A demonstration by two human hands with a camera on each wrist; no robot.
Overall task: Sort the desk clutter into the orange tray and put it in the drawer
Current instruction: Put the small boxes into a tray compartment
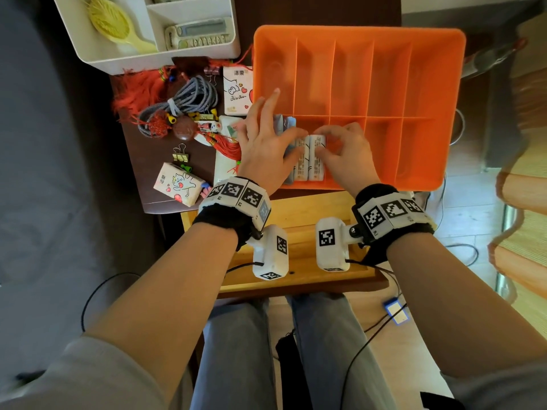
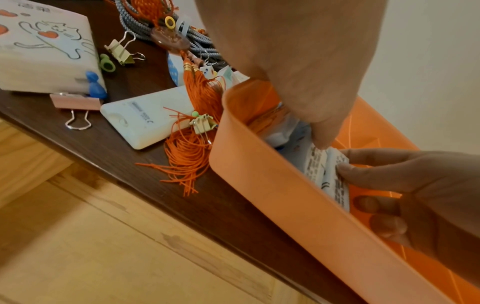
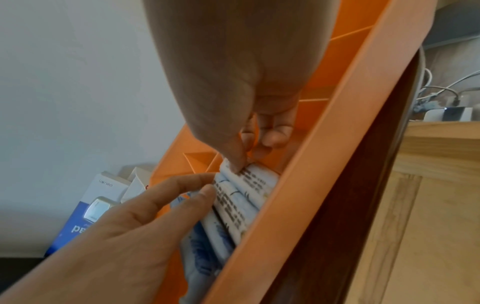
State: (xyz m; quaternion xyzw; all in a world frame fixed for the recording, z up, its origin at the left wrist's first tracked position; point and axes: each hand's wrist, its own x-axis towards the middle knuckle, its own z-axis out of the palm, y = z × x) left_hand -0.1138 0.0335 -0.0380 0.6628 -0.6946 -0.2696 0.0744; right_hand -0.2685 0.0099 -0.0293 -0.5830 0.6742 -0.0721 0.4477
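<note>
The orange tray (image 1: 358, 32) (image 2: 285, 205) (image 3: 324, 144) lies on the dark desk, split into compartments. Several white tissue packs (image 1: 309, 164) (image 2: 330, 176) (image 3: 241, 197) stand on edge in its near-left compartment, with a blue pack (image 1: 285, 122) (image 3: 197, 246) beside them. My right hand (image 1: 321, 140) (image 2: 389, 174) (image 3: 241, 158) pinches the rightmost pack between thumb and curled fingers. From the left, my left hand (image 1: 293, 143) (image 2: 322, 135) (image 3: 205, 183) presses the packs with straight index finger and thumb, its other fingers spread.
Left of the tray lie cat-print tissue packs (image 1: 177, 184), a grey braided cable (image 1: 183, 99), red tassels (image 1: 136, 87), binder clips (image 1: 180, 156) and a white power bank (image 2: 145, 121). A white organizer (image 1: 159, 57) stands behind. A light wooden drawer (image 1: 296, 208) sits below the desk edge.
</note>
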